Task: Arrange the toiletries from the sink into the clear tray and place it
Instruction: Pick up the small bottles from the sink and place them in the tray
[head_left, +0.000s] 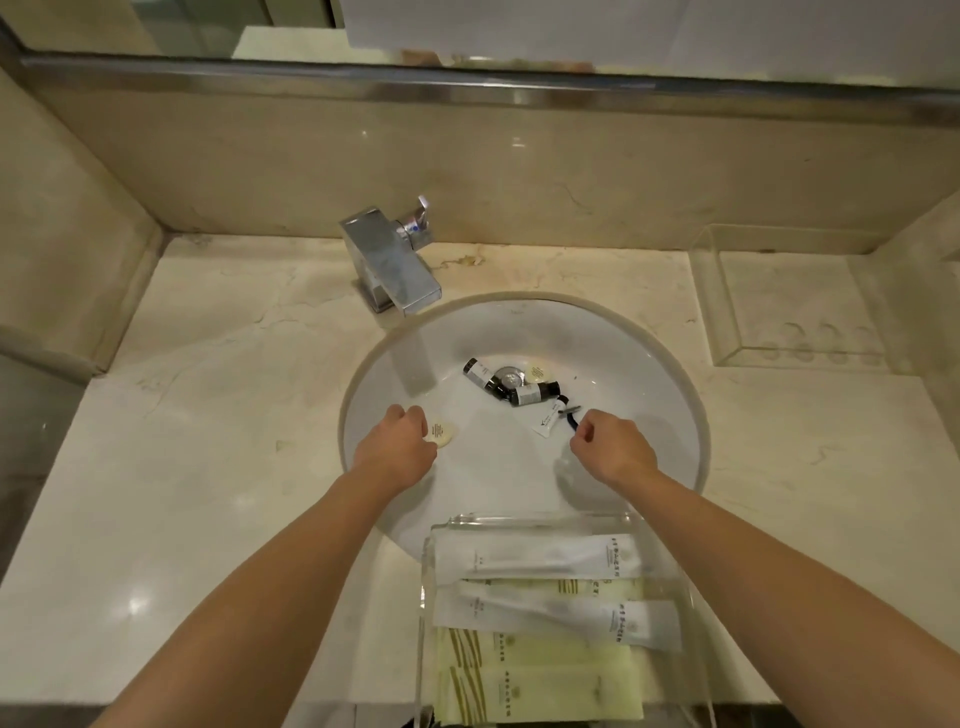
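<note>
Nearest me the clear tray (558, 525) sits on the counter's front edge, overhanging the sink rim, w/ 5 flat sachets inside: 2 white sachets (535, 558) and 3 pale green sachets (540, 686) stacked in overlapping rows; I can't read the print. Both forearms run up past the tray's 2 sides into the sink (649, 364). My left hand (397, 447) is knuckles-up, fingers curled around a round cream soap (441, 433) at the basin's left slope. My right hand (610, 444) is in a loose fist, thumb and forefinger pinched on a thin black item (570, 415), prob. a comb or similar, can't tell, which reaches toward a small white sachet (548, 423) just beside it. Farther in, 2 dark mini bottles (535, 393) lie on their sides touching the drain (509, 375), w/ a 2nd round soap (536, 372) just beyond them. The chrome faucet (392, 270) overhangs the basin's far-left rim. Far right on the marble counter (208, 441), a 2nd clear tray (789, 301) sits in the corner, well apart from the sink.
</note>
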